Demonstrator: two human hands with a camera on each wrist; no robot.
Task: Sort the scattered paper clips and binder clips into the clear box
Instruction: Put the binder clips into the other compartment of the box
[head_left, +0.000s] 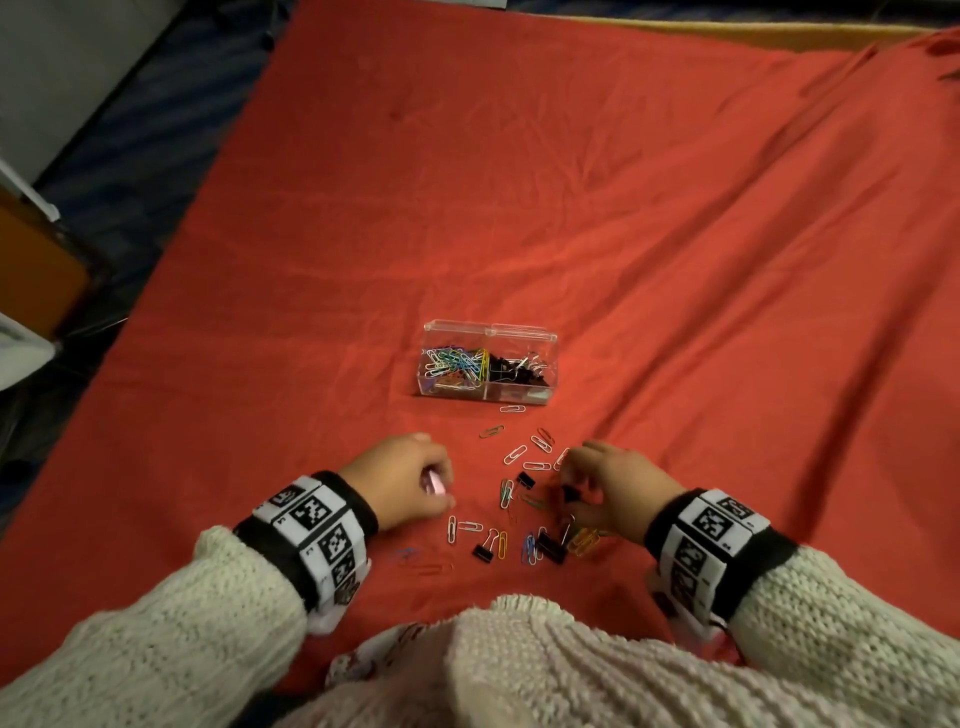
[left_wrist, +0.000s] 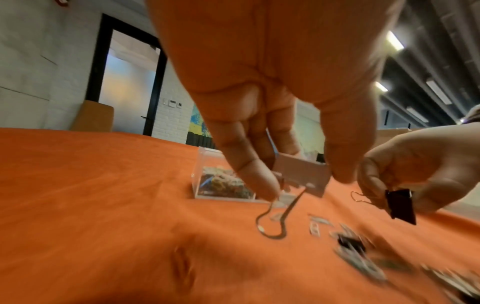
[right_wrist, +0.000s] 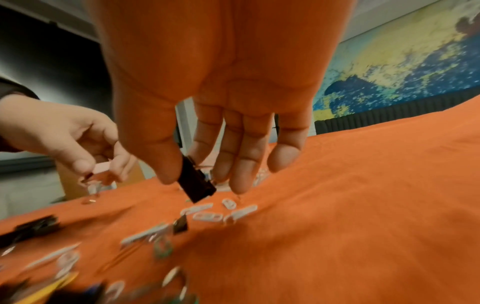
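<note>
The clear box (head_left: 524, 331) sits on the red cloth with coloured paper clips in its left half and black binder clips in its right half. Scattered paper clips (head_left: 536, 465) and black binder clips (head_left: 525, 480) lie on the cloth in front of it, between my hands. My left hand (head_left: 405, 480) pinches a pink binder clip (left_wrist: 301, 174) between thumb and fingers, its wire handles hanging down. My right hand (head_left: 613, 486) pinches a black binder clip (right_wrist: 194, 183) just above the pile.
The red cloth (head_left: 571, 182) covers the whole surface, with wide bare room behind and beside the box. Its left edge drops to a dark floor (head_left: 130, 156). More clips (head_left: 501, 543) lie close to my body.
</note>
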